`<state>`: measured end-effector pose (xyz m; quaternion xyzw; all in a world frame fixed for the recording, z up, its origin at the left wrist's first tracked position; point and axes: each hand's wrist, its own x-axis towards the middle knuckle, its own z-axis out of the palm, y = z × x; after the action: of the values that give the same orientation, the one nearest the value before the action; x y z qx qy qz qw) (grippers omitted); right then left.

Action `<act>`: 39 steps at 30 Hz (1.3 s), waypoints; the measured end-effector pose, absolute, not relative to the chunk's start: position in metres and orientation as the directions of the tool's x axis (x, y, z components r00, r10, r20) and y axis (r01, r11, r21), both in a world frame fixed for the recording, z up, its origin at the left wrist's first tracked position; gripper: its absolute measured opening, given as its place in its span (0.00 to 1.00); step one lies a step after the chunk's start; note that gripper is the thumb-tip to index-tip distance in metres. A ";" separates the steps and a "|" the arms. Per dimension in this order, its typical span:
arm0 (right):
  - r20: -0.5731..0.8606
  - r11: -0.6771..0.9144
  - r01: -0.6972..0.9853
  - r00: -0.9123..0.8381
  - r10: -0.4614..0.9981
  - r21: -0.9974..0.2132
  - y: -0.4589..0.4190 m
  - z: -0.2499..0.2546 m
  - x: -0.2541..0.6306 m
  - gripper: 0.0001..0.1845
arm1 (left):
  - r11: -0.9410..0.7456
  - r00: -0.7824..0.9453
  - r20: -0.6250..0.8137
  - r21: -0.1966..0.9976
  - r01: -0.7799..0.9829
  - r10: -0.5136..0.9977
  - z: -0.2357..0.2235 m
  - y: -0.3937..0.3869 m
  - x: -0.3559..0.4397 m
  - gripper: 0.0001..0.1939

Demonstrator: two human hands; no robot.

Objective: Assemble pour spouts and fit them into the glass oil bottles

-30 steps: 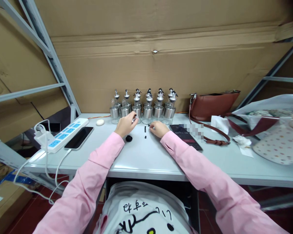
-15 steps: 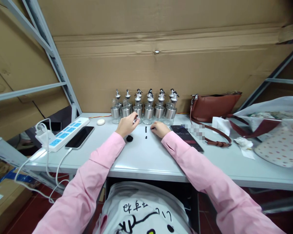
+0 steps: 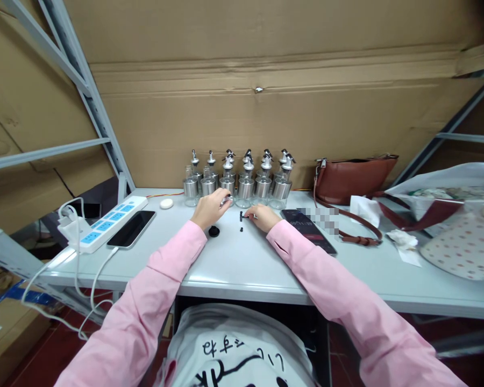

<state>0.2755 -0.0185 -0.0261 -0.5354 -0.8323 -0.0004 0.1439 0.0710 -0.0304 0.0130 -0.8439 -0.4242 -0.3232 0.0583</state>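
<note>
Brown cardboard walls stand behind a pale grey surface point(image 3: 242, 258), and a bunch of little glass bottles point(image 3: 242, 180) with shiny metal tops sits in rows at the back. Just in front of the bottles, the left hand point(image 3: 210, 208) holds a small silver cap point(image 3: 226, 201), with its fingers curled tight around it. Also in front of the bottles, a bit to the right, the right hand point(image 3: 264, 217) pinches a small black stopper point(image 3: 243, 216); its fingers are nearly shut on it. Another tiny black piece point(image 3: 241, 229) and a round black disc point(image 3: 213, 231) lie nearer the person than the bottles. To do this well, I think both hands should stay low and hold such small parts firmly, so none rolls away.
</note>
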 end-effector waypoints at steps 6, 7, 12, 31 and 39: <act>0.217 0.436 0.882 -0.398 0.892 -0.175 -0.019 -0.026 0.274 0.15 | -0.650 0.471 0.595 0.117 0.751 0.651 0.012 -0.028 0.069 0.07; 0.215 0.442 0.879 -0.403 0.889 -0.179 -0.019 -0.026 0.274 0.16 | -0.654 0.484 0.589 0.101 0.750 0.647 0.011 -0.027 0.069 0.06; 0.203 0.487 0.847 -0.449 0.870 -0.211 -0.017 -0.026 0.274 0.27 | -0.640 0.516 0.551 0.042 0.768 0.656 0.009 -0.023 0.069 0.05; 0.696 0.711 0.656 -0.388 0.605 -0.252 -0.029 -0.015 0.265 0.15 | -0.707 0.535 0.527 0.195 0.679 0.660 0.007 -0.029 0.075 0.08; 0.725 0.781 0.566 -0.416 0.549 -0.266 -0.035 -0.015 0.261 0.12 | -0.817 0.596 0.592 0.210 0.537 0.543 0.007 -0.031 0.077 0.03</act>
<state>0.2608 -0.0354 -0.0146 -0.3311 -0.8414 -0.0099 0.4270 0.0770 -0.0310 0.0065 -0.8932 -0.3022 -0.3331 -0.0047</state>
